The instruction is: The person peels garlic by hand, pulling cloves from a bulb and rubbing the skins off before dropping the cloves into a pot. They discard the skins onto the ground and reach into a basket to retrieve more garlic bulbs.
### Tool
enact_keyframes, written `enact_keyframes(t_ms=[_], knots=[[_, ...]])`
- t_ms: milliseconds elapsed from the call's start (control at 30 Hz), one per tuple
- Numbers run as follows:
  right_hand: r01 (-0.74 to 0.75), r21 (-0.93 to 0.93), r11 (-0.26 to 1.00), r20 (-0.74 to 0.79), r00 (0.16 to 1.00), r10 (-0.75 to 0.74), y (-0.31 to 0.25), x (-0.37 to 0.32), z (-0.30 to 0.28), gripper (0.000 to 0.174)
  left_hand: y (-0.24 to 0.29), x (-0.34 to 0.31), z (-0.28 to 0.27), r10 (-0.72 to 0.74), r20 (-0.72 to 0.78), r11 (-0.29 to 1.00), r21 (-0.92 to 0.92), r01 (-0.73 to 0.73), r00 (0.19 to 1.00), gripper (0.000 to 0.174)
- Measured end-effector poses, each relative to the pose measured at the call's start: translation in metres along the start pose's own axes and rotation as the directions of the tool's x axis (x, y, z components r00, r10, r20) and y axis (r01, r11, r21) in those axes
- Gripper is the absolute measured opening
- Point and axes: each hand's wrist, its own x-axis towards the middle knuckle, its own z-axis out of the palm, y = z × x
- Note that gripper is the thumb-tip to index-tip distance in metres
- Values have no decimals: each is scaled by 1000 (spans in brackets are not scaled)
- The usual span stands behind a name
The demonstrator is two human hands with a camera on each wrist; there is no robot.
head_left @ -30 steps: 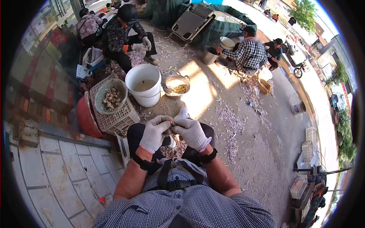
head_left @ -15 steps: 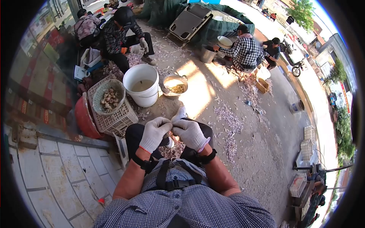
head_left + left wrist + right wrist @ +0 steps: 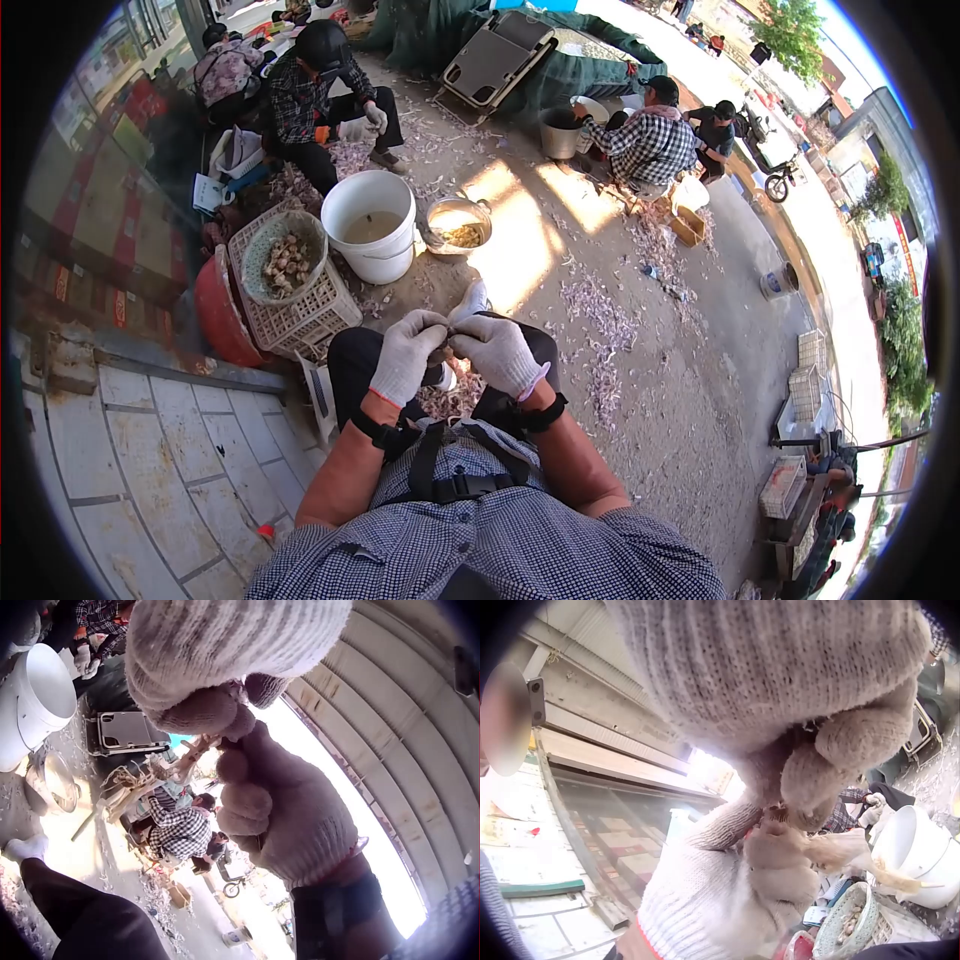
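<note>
Both gloved hands meet over the lap in the head view, left hand [image 3: 405, 357] and right hand [image 3: 499, 356] with fingertips together. In the right wrist view, the left hand [image 3: 724, 889] grips a pale, dry garlic stalk [image 3: 840, 851], which sticks out past its curled fingers. The right hand [image 3: 780, 671] bends its fingers and pinches at the same piece from above. The left wrist view shows the stalk [image 3: 180, 769] jutting out from between the left hand [image 3: 225, 656] and the right hand [image 3: 292, 806]. The gloves mostly hide the bulb end.
A white bucket [image 3: 378, 262] and a metal pot [image 3: 448, 249] stand ahead. To the left, a basket [image 3: 252, 262] of bulbs rests on a plastic crate [image 3: 308, 318], beside a red tub [image 3: 222, 322]. Peelings litter the ground. Several people sit farther off.
The hands have stayed together, with small finger movements; the reddish bit seen between them earlier is now covered. The person in the checked shirt at the back has shifted posture.
</note>
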Motion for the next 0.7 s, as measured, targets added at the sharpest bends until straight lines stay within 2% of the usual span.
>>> enact_keyframes(t_ms=[67,133,233,333,433,467,500,533,567,600,633,700], knots=[[-18,-4,1000,17,1000,18,-1,0,-1,27,-5,4,-3,7,-30,998,-64,-8,1000,9],[7,-98,995,32,999,-4,0,1,-3,25,-9,7,-8,10,-61,992,-127,-17,998,9],[-73,-38,997,57,996,75,2,1,-7,28,-7,11,-12,72,-100,979,-185,-90,992,8],[-49,13,999,147,988,46,9,1,-12,29,-6,9,-10,24,-114,979,-199,-46,993,9],[7,-91,996,96,995,2,9,3,-10,30,-5,8,-4,-19,-55,977,-213,7,998,10],[-93,18,995,94,991,91,6,1,-12,31,-3,7,-1,-31,-58,970,-242,16,998,11],[-94,23,995,104,990,91,1,-1,-15,31,0,3,1,-44,-70,963,-269,24,997,12],[-174,243,954,122,981,148,-2,-3,-20,31,3,1,1,-38,-67,963,-268,18,997,12],[-249,448,859,156,968,199,-2,-3,-22,31,7,0,1,-29,-68,964,-267,9,997,13],[-203,356,912,135,977,164,1,0,-22,29,4,3,-1,1,-58,960,-280,-17,998,13],[-176,162,971,99,982,161,2,2,-20,28,3,6,-4,5,-80,970,-241,-24,997,14],[-183,89,979,67,982,177,10,11,-16,38,1,8,-7,33,-42,970,-239,-42,999,21]])
